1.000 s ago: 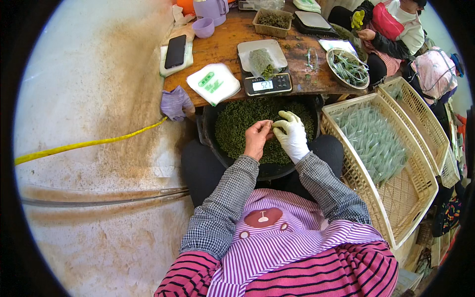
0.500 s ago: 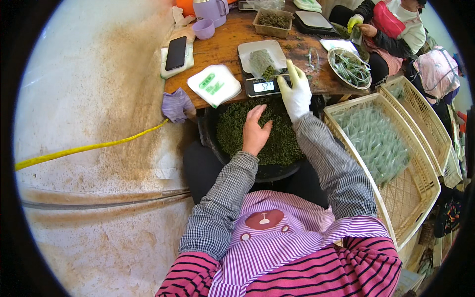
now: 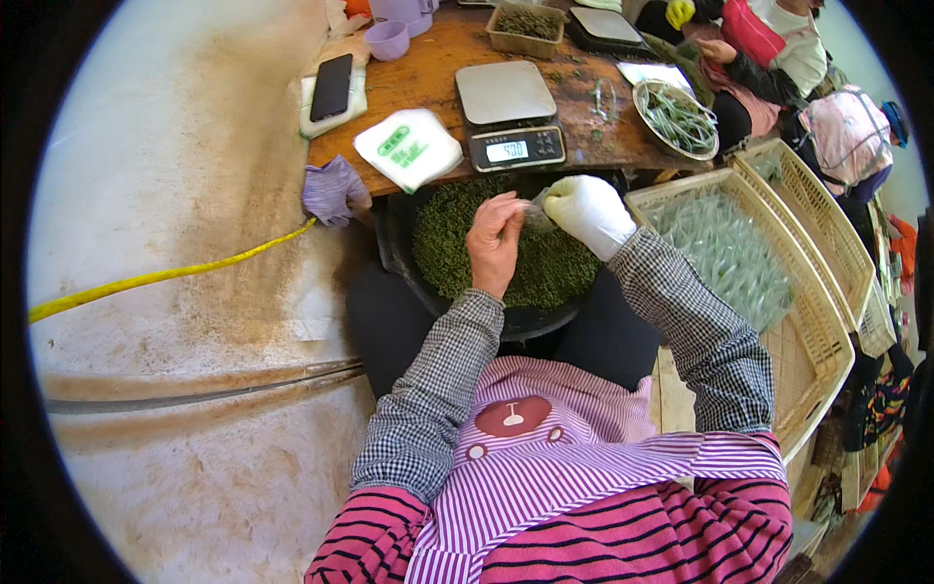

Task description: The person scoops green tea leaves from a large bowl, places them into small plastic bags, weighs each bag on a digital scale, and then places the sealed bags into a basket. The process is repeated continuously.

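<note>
Pinching a small clear packet (image 3: 538, 209) between both hands, just above the dark basin (image 3: 409, 277) of loose green leaves (image 3: 559, 273) on the lap. Left hand (image 3: 494, 243), bare, has fingertips closed on the packet's near edge; right hand (image 3: 587, 209), in a white glove, clamps the far side. Packet looks thin, limp, very light and likely slippery, so best taken at the rim with fingertips, not squeezed mid-body. Leaves look dry, crumbly, easy to spill. Beyond the grip sits a scale (image 3: 506, 112) on the wooden table (image 3: 428, 88); to the right of the grip, a basket (image 3: 778, 292) of filled packets.
</note>
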A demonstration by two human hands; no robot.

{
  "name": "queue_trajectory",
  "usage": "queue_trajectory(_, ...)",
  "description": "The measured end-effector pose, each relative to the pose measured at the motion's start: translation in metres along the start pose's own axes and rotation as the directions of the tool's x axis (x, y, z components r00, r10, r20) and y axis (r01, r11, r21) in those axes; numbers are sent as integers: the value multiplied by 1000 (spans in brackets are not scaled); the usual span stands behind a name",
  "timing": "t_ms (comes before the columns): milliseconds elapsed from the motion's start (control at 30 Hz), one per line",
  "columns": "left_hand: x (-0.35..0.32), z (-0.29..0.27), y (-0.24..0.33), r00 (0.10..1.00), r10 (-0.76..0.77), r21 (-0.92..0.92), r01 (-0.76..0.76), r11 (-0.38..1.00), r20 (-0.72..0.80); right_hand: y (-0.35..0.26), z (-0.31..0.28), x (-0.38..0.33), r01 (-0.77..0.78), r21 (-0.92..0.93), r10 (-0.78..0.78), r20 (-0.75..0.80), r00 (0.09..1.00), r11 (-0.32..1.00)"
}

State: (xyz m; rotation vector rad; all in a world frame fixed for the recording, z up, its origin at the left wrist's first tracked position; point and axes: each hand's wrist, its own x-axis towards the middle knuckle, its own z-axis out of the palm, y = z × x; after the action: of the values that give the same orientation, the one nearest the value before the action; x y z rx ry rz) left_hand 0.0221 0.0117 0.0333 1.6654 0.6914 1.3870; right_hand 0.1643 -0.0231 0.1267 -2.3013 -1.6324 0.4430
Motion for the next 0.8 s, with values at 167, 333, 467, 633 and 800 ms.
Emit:
queue_trajectory(167, -32, 5, -13, 971, -235, -53, 237, 970, 42, 33, 5, -46, 410, -5, -377, -404, 834, 912)
queue_trajectory(333, -29, 28, -5, 988, 44, 61, -54, 997, 150, 54, 53, -70, 347, -311, -398, -120, 909, 885)
queue_trajectory(467, -35, 33, -4, 972, -216, -130, 227, 965, 97, 43, 24, -71, 438, -152, -462, -222, 859, 886)
queue_trajectory(633, -33, 74, 34, 887, -394, -238, 448, 862, 241, 72, 39, -65, 290, -87, -289, 26, 957, 953)
queue_trajectory(800, -33, 102, 47, 858, -364, -272, 471, 839, 364, 83, -11, -97, 226, -51, -222, 77, 972, 973)
